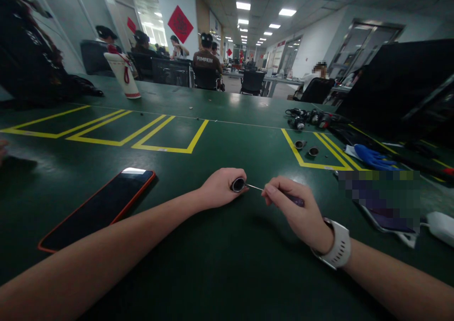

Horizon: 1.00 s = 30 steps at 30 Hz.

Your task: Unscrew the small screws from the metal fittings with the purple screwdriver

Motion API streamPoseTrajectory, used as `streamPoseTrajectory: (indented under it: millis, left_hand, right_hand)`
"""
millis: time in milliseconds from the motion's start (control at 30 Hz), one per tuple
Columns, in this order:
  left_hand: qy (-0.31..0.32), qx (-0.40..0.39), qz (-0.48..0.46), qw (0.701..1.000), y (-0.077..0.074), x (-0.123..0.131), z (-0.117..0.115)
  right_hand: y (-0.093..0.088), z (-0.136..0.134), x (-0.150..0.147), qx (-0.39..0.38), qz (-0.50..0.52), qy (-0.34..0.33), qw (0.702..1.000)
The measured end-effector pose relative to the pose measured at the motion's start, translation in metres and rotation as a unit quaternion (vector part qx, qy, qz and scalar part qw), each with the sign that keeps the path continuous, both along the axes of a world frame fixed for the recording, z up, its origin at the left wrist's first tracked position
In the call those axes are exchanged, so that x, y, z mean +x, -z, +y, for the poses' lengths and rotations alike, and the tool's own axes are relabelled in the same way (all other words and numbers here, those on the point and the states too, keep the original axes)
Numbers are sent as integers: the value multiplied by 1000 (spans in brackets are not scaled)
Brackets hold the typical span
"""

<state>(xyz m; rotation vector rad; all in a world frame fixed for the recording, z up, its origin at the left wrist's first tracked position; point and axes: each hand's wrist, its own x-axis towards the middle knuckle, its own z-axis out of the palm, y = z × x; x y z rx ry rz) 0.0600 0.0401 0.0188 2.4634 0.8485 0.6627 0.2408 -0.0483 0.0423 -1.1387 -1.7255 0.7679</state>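
My left hand (222, 187) is closed around a small round metal part (238, 184), dark inside with a pale rim, its opening turned towards me. In my right hand (291, 203) is a screwdriver (297, 200) with a dark purple handle, gripped between thumb and fingers. Its thin shaft points left at the part; whether the tip touches it is hard to make out. Two similar cup-shaped metal parts (313, 151) stand inside a yellow-taped box beyond my right hand. Both hands are just above the green table (220, 264).
An orange-edged phone (99, 207) lies left, near my forearm. Yellow tape outlines (162, 149) mark the table. To the right are a blue glove (374, 156), a blurred-out device (383, 205) and a white mouse (441, 226). Dark metal parts (300, 122) and a cup (124, 75) stand farther back.
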Motion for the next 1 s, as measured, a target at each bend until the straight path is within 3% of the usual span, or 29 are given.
streamPoseTrajectory:
  millis: [100,167,267,400,533,633,733,833,900,1000]
  left_hand:
    - [8,21,29,999,0,0,0]
    - [14,24,37,999,0,0,0]
    - [24,5,30,999,0,-1,0]
    - [32,-15,13,999,0,-2,0]
    - [30,-17,1,999,0,-2,0]
    - [31,-14,-4,999,0,-2,1]
    - [24,-5,11,1000,1,-1,1]
    - [22,12,40,999,0,-1,1]
    - [27,15,48,998,0,0,1]
    - [37,2,42,998,0,-1,0]
  right_hand:
    - [-4,-1,-2,5,-54,-16,998]
    - [-3,1,-2,-20,-37,-19,999]
    - [0,7,0,-90,62,-18,994]
    - [3,11,1,-181,200,-13,963]
    - [7,12,-2,-216,265,-25,940]
    - [7,10,-1,-170,226,-16,959]
    - [2,6,1,-84,102,-7,991]
    - [-5,3,1,-38,-12,-18,999]
    - [-8,3,1,-40,-27,-30,998]
    - [-6,7,1,-101,46,-35,993]
